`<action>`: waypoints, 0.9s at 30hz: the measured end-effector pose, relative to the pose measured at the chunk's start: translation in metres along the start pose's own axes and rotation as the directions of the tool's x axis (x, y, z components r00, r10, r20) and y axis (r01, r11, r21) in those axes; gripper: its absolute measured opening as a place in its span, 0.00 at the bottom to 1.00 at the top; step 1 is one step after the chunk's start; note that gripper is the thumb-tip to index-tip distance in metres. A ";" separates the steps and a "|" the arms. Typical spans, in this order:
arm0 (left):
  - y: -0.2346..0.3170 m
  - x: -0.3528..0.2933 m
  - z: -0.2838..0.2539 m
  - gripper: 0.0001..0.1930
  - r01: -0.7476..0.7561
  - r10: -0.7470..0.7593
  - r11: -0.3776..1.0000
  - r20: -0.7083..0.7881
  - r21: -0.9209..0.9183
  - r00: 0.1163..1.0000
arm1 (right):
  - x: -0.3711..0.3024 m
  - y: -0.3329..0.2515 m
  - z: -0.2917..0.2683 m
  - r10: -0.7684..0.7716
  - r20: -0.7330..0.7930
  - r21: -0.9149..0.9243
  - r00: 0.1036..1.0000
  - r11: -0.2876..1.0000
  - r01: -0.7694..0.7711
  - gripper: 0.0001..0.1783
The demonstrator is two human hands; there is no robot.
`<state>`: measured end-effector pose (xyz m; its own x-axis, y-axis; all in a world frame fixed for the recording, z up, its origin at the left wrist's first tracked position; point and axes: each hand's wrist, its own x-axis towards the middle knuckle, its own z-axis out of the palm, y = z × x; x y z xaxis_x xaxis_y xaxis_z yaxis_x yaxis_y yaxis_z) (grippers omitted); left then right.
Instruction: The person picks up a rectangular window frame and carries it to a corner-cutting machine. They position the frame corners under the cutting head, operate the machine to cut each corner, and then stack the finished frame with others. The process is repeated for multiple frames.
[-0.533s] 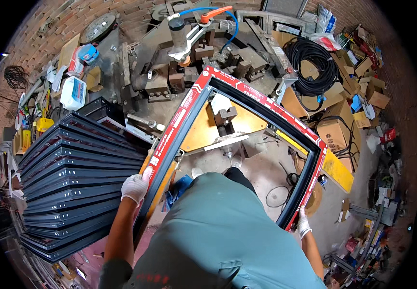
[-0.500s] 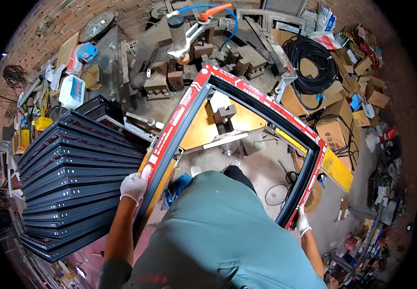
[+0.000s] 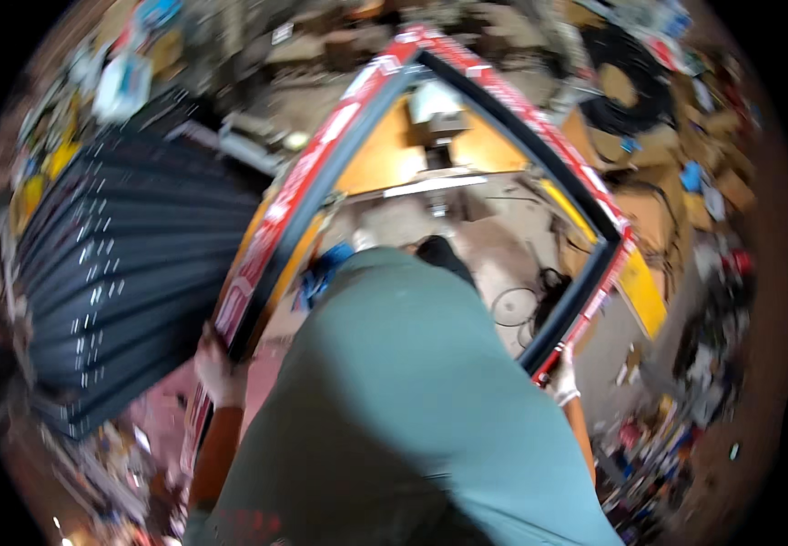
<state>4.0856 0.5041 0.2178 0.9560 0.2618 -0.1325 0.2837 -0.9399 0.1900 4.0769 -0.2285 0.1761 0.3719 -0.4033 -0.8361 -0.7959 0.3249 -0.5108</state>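
Note:
A large four-sided window frame, dark grey with red-and-white protective film along its outer faces, lies tilted in front of me, one corner pointing away. My left hand, in a white glove, is closed on the left bar near its lower end. At the lower end of the right side, my gloved right hand grips the frame. Through the opening show an orange-yellow plate and a metal block. My torso hides part of the near side, and motion blurs the picture.
At left is a fanned stack of dark frames. Beyond the far corner stand metal machine blocks. A black cable coil, cardboard boxes and a yellow board lie at right. Clutter covers the lower right floor.
The whole scene has shifted upward in the picture and blurred. My left hand has moved along the frame's left bar toward its near end. The right hand keeps its hold.

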 end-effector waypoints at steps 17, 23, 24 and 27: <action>0.012 0.006 0.005 0.62 0.072 -0.075 0.997 0.069 0.041 0.995 | 0.012 -0.022 -0.013 0.110 0.023 -0.089 0.994 0.990 -0.107 0.43; 0.105 0.116 -0.002 0.47 -0.188 0.193 0.981 -0.091 0.054 0.977 | 0.031 -0.059 -0.026 -0.268 -0.049 -0.566 0.962 0.801 0.194 0.37; 0.120 0.130 -0.002 0.45 -0.272 0.279 0.960 -0.159 0.064 0.947 | 0.012 -0.086 0.025 -0.610 -0.103 -0.799 0.786 0.521 0.300 0.32; 0.189 0.198 -0.014 0.42 -0.380 0.368 0.917 -0.113 -0.123 0.923 | 0.005 -0.158 0.095 -0.927 0.071 -0.916 0.368 0.086 0.392 0.34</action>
<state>4.3294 0.3809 0.2413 0.9952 -0.0791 0.0579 -0.0942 -0.9341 0.3443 4.2498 -0.2008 0.2334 0.9087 -0.3890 0.1511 -0.3598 -0.9138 -0.1884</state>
